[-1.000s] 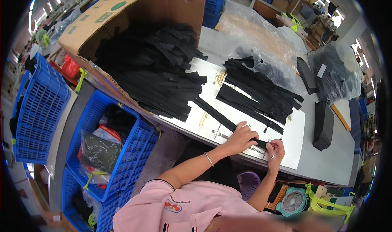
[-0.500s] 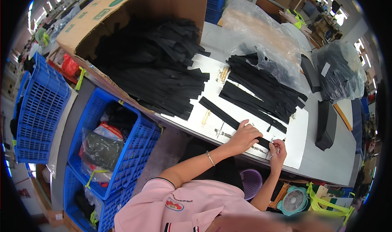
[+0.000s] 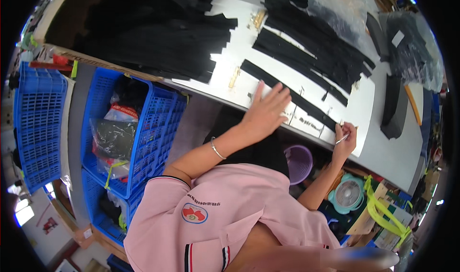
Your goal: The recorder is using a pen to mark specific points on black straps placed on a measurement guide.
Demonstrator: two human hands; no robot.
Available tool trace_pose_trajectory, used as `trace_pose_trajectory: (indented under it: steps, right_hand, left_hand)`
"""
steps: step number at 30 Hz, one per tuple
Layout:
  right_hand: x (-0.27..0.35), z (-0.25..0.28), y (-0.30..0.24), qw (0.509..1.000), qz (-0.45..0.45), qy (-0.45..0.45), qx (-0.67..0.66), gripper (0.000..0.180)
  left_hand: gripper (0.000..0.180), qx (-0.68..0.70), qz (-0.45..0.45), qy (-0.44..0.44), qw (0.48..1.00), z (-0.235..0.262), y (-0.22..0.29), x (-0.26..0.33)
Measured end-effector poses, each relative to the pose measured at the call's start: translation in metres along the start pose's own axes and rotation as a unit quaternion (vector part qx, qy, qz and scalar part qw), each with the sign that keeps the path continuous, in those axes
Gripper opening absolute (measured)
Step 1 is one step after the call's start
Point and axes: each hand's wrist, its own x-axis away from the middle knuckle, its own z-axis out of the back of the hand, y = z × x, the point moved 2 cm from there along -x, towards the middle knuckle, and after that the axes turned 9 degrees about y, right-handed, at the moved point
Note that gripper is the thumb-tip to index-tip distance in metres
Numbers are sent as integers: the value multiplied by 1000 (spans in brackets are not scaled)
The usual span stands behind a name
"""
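Note:
A long black fabric strip [image 3: 311,108] lies slantwise on a white sheet [image 3: 221,87] that covers the table near me. My left hand [image 3: 266,110] rests flat, fingers spread, at the strip's near edge, and grips nothing. At the strip's right end, my right hand [image 3: 347,137] is closed around a slim, silvery, pen-like tool [image 3: 342,139], its fingertips touching the strip. Farther back lies another black strip or narrow stack [image 3: 282,46], with a pile of black strips [image 3: 311,32] behind it. A much larger heap of black strips [image 3: 158,32] fills the left side.
A cardboard box [image 3: 103,66] surrounds the left heap. Blue crates [image 3: 165,114] stand left of the table. Clear plastic [image 3: 338,3], dark angular pieces [image 3: 393,104] and a bagged bundle [image 3: 412,46] lie right. Below are a purple basket [image 3: 299,164] and a teal fan [image 3: 347,194].
My left hand has lifted off the strip, spread its fingers and come down nearer me, uncovering the strip's middle. My right hand stays at the strip's right end. The whole view has shifted.

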Motion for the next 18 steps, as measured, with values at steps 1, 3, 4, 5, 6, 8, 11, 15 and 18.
trace_pose_trajectory:
  steps: [1,3,4,5,6,8,11,15,18]
  right_hand:
    - [-1,0,0,1000,0,-3,-12,27]
    - [-2,3,0,999,-13,-15,-42,28]
    - [-2,5,0,998,-25,-23,-60,28]
    - [-3,7,-3,998,-16,-15,-60,28]
    - [-4,9,-2,997,-16,-15,-68,29]
    - [-6,13,4,994,-28,-44,-98,29]
    - [-8,21,10,995,-31,-48,-82,28]
    - [-5,24,0,992,-60,-61,-91,27]
    - [1,10,-12,996,-60,-62,-12,28]
  left_hand:
    - [61,0,22,-8,1000,7,-5,2]
    - [65,-23,52,14,998,18,-13,3]
    - [66,-33,64,31,997,24,-17,1]
    - [64,-35,68,26,997,28,-22,-3]
    - [64,-34,65,15,997,30,-23,-1]
    - [61,-58,70,-11,996,34,-28,-2]
    - [59,-58,79,-31,995,42,-21,10]
    - [62,-62,89,-39,993,52,-18,27]
    - [64,-84,104,-28,991,52,-25,34]
